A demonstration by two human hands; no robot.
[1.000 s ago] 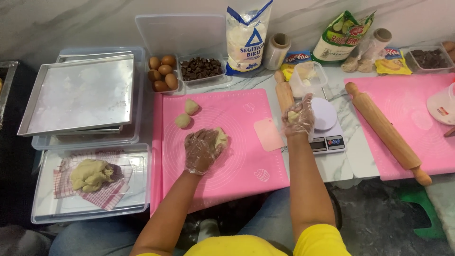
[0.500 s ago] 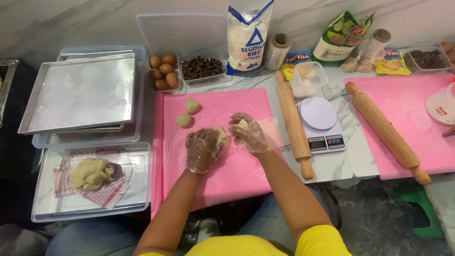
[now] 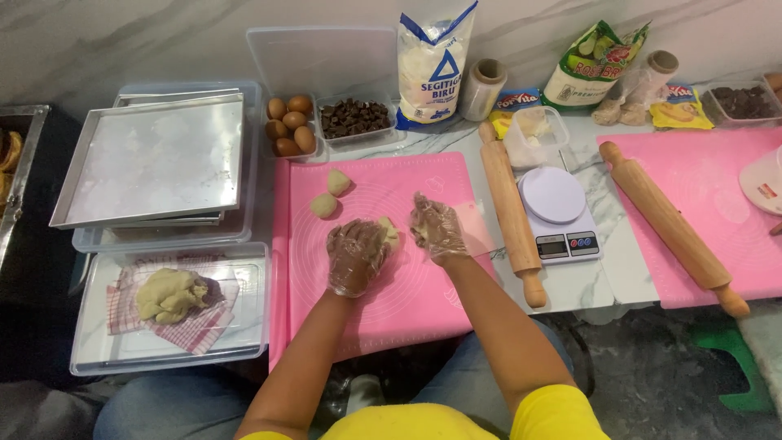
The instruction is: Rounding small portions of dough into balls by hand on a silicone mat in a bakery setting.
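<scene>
1. The gloved left hand [image 3: 356, 257] lies over the pink mat [image 3: 407, 301], fingers curled around a dough piece [image 3: 390, 234] that peeks out at its fingertips.
2. The gloved right hand [image 3: 437, 229] sits just beside that dough, fingers loosely bent; whether they grip anything is unclear.

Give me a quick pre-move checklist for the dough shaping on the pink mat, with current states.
1. Both hands gloved: ok, left hand and right hand wear clear gloves.
2. Dough piece in hand: ok, held at the left hand's fingers.
3. Right hand's hold on any dough: cannot tell.
4. Mat free in front of the hands: ok.
5. Finished dough balls clear of the hands: ok, at the mat's far left.
6. Nearest rolling pin off the mat: ok.
</scene>
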